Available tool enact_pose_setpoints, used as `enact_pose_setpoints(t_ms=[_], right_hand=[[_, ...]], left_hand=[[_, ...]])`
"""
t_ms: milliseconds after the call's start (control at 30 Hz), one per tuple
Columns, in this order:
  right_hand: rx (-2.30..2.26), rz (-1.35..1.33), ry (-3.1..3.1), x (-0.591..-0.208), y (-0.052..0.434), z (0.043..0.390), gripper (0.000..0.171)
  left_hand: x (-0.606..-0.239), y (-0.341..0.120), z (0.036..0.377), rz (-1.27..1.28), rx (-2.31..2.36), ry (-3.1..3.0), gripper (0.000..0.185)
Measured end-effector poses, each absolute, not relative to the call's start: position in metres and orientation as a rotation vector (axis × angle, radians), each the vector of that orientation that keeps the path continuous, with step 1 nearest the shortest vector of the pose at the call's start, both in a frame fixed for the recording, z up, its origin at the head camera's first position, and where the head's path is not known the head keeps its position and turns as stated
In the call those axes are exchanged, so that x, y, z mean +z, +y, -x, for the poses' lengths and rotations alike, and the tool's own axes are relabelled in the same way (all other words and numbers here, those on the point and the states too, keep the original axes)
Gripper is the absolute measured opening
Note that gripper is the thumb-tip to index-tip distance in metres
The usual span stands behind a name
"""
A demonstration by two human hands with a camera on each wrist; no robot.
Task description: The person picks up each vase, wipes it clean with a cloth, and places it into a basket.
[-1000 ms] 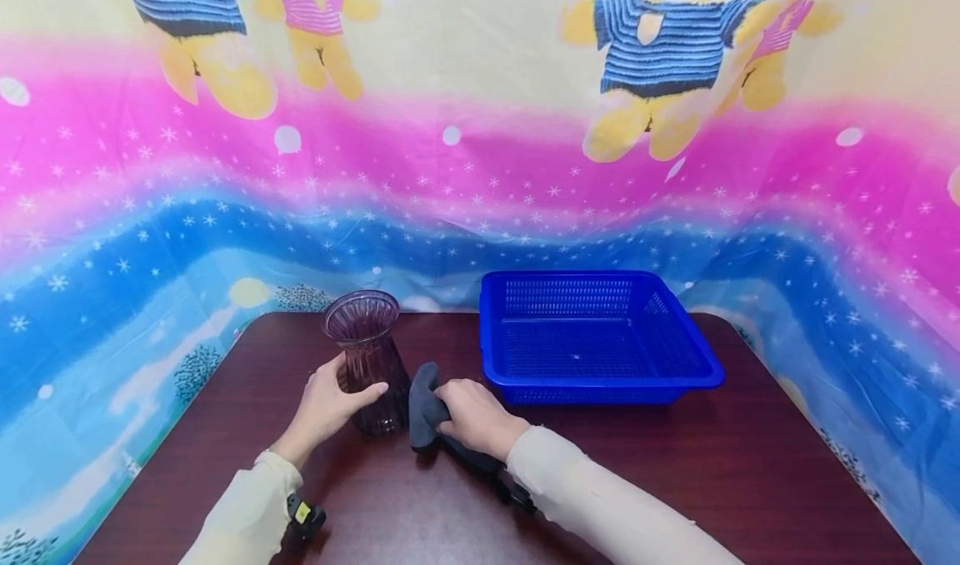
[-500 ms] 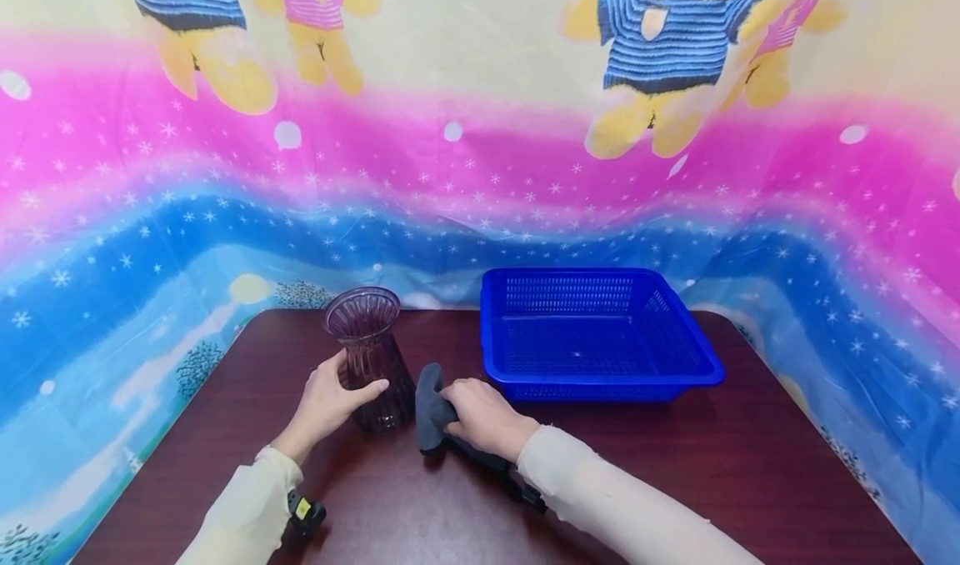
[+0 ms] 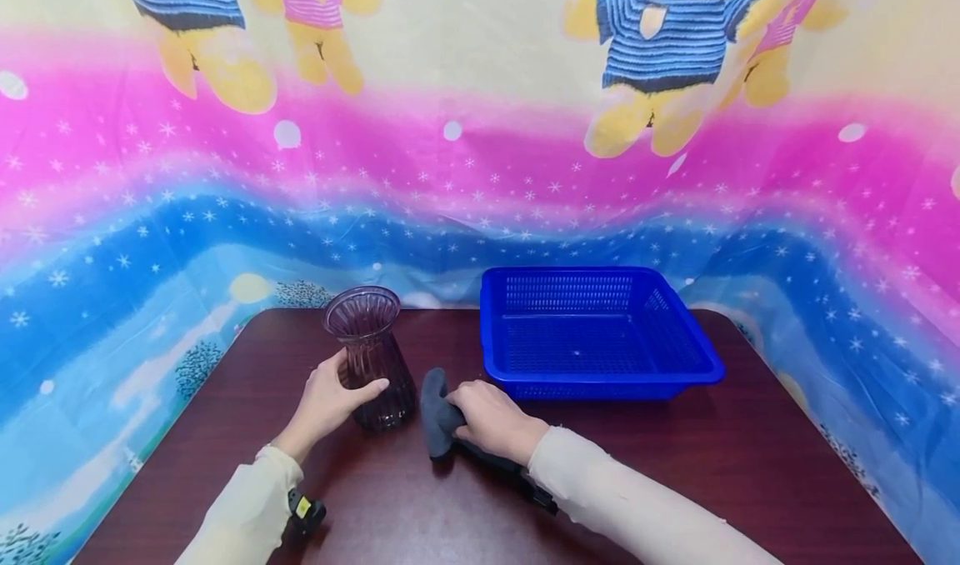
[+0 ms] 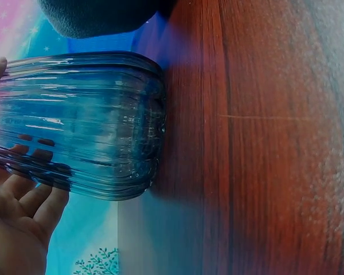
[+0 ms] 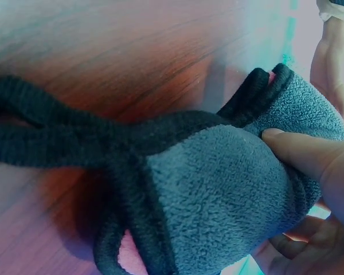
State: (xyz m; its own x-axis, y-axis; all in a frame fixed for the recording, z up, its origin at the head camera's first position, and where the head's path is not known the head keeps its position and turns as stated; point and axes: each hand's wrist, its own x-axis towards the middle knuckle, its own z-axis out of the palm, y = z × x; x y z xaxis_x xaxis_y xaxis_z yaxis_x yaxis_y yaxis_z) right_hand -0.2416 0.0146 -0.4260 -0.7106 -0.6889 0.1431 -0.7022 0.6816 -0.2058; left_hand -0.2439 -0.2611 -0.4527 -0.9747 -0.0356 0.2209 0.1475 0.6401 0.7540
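A purple-tinted ribbed glass vase (image 3: 386, 365) stands upright left of the table's middle, its mouth flaring wide. My left hand (image 3: 326, 400) grips its side, thumb toward me and the other fingers round the back. Those fingers (image 4: 50, 207) show at the glass in the left wrist view. To the right of the vase, my right hand (image 3: 498, 422) holds a bunched grey cloth (image 3: 437, 415), with a gap between cloth and glass. In the right wrist view the cloth is fluffy, with black edging (image 5: 57, 132) and a bit of pink inside, and the thumb (image 5: 304, 154) presses on it.
A blue plastic basket (image 3: 600, 378) with perforated walls stands at the back right of the dark red-brown table (image 3: 735, 465). Behind the table hangs a colourful curtain (image 3: 450, 182) printed with bears. A small black device (image 3: 306, 511) is strapped at the left wrist.
My right hand has drawn the cloth a little to the right and toward me, widening the gap to the vase. The left hand and the vase stay almost in place.
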Motion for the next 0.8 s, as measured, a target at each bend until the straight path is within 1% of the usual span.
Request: enact_pose_setpoints(t_ms=[367, 800], right_hand=[[0.345, -1.194, -2.803, -0.424, 0.026, 0.236, 0.014], [0.346, -1.241, -2.738, -0.426, 0.041, 0.230, 0.020]], left_hand=[[-0.454, -0.262, 0.244, 0.096, -1.244, -2.637, 0.070], [-0.455, -0.262, 0.245, 0.076, -1.243, -2.648, 0.076]])
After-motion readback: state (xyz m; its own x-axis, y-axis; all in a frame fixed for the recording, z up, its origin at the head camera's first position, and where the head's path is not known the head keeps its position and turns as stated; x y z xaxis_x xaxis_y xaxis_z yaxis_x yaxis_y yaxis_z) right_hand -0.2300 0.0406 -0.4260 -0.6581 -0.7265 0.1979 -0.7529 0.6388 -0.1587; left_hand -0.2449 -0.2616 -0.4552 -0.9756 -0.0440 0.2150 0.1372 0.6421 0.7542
